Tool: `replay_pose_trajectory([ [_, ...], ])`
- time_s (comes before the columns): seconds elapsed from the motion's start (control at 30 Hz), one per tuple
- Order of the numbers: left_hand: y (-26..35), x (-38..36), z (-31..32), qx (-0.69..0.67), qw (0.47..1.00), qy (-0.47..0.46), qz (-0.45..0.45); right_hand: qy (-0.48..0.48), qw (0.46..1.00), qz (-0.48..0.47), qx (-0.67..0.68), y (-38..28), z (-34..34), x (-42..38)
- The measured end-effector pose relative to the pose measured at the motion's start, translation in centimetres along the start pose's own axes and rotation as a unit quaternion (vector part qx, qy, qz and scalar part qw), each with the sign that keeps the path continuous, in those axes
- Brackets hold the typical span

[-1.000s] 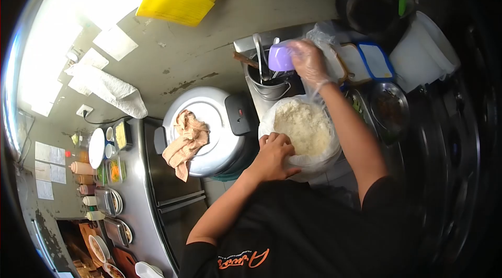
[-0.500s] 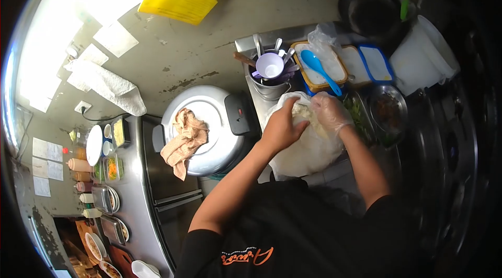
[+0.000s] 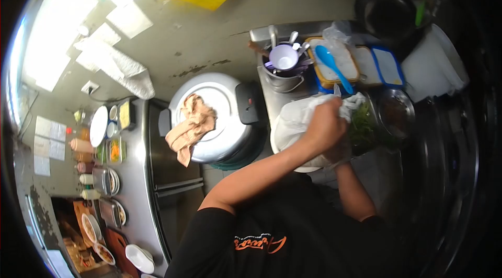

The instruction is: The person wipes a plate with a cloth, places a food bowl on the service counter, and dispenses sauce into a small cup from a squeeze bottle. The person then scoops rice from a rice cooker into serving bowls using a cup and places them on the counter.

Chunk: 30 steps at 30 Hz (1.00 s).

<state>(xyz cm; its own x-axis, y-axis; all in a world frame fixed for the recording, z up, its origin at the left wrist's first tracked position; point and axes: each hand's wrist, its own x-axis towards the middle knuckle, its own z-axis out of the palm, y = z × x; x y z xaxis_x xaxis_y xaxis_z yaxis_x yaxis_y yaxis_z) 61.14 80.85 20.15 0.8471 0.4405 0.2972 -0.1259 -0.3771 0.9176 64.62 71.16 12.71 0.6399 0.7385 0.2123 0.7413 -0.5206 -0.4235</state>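
A white plastic bag [image 3: 295, 121] sits in a white round tub [image 3: 278, 139] at the counter's edge in front of me. My left hand [image 3: 328, 124] is bare and closed on the bag's gathered top, which bunches up past the fingers. My right hand [image 3: 341, 153], in a clear plastic glove, is close below the left one. Its fingers are mostly hidden behind the left hand and smeared, so their grip does not show. What the bag contains is covered now.
Behind the bag stand a metal pot [image 3: 282, 82] of utensils with a purple cup [image 3: 284, 57], and lidded tubs with a blue spoon [image 3: 333, 69]. Right are greens [image 3: 362, 124] and a metal bowl [image 3: 396, 111]. Left is a large cooker [image 3: 225, 100] with a tan cloth [image 3: 192, 129].
The bag, open before with pale contents showing between my hands, is now gathered at the top. My left hand has moved right and lower; my right hand has drawn down towards me.
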Motion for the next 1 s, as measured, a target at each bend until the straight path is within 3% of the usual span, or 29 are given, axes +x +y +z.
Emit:
replay_pose_trajectory([
  [0.03,0.9,-0.4,-0.2,-0.028,1.000,0.001,-0.010,0.020,1.000,0.006,0.008,-0.3,0.3,0.2],
  [0.17,3.0,-2.4,-2.2,0.019,0.993,-0.071,0.092,0.086,0.995,0.021,0.053,0.3,0.1,1.2],
  [0.23,5.4,-2.6,-7.8,-0.043,0.980,-0.194,0.015,0.123,0.989,0.028,0.081,1.1,-0.4,2.6],
  [0.3,4.0,-3.5,-13.2,-0.096,0.991,-0.056,-0.078,0.158,0.981,0.036,0.104,2.4,-1.5,3.6],
  [0.33,0.3,-3.3,-15.4,0.068,0.994,0.082,0.009,0.175,0.978,0.038,0.109,3.1,-2.1,3.6],
  [0.37,-4.6,-3.8,-18.1,0.236,0.944,0.212,0.093,0.190,0.974,0.039,0.115,3.7,-2.7,3.4],
  [0.4,-8.0,-5.0,-20.1,0.429,0.857,0.283,-0.040,0.207,0.970,0.043,0.119,4.4,-3.3,2.9],
  [0.47,-13.6,-8.1,-23.3,0.549,0.739,0.328,-0.212,0.240,0.962,0.049,0.125,5.6,-4.1,2.5],
  [0.53,-18.2,-11.2,-26.0,0.450,0.789,0.310,-0.281,0.277,0.952,0.053,0.118,6.5,-5.1,2.3],
  [0.57,-20.0,-12.5,-27.5,0.464,0.784,0.347,-0.222,0.299,0.946,0.058,0.111,6.7,-5.7,2.2],
  [0.63,-20.8,-15.1,-29.9,0.489,0.766,0.405,-0.105,0.335,0.935,0.062,0.094,6.6,-5.9,2.0],
  [0.67,-19.9,-17.0,-32.5,0.466,0.752,0.441,-0.151,0.359,0.927,0.067,0.086,6.6,-6.4,2.3],
  [0.7,-16.7,-18.1,-34.6,0.382,0.717,0.559,-0.167,0.377,0.921,0.067,0.073,6.5,-6.3,2.3],
  [0.73,-18.1,-21.2,-39.4,0.308,0.715,0.593,-0.204,0.399,0.912,0.074,0.064,6.0,-6.3,2.2],
  [0.77,-19.6,-24.2,-42.8,0.408,0.624,0.615,-0.257,0.414,0.905,0.080,0.056,5.7,-6.3,2.1],
  [0.8,-17.9,-26.2,-46.3,0.411,0.677,0.590,-0.160,0.428,0.899,0.085,0.048,5.1,-6.5,2.2],
  [0.83,-20.3,-29.8,-50.2,0.523,0.633,0.543,-0.176,0.440,0.893,0.089,0.041,4.0,-6.3,2.5],
  [0.87,-21.3,-30.7,-51.7,0.590,0.507,0.553,-0.300,0.447,0.889,0.094,0.035,3.5,-6.3,2.6],
  [0.93,-22.6,-30.9,-53.0,0.636,0.426,0.530,-0.366,0.455,0.884,0.103,0.028,3.0,-5.5,3.1],
  [0.97,-23.2,-30.4,-54.1,0.631,0.488,0.515,-0.313,0.458,0.882,0.112,0.024,2.6,-5.2,3.2],
  [1.0,-24.3,-28.7,-53.6,0.524,0.639,0.445,-0.345,0.457,0.881,0.122,0.020,2.3,-5.2,3.2],
])
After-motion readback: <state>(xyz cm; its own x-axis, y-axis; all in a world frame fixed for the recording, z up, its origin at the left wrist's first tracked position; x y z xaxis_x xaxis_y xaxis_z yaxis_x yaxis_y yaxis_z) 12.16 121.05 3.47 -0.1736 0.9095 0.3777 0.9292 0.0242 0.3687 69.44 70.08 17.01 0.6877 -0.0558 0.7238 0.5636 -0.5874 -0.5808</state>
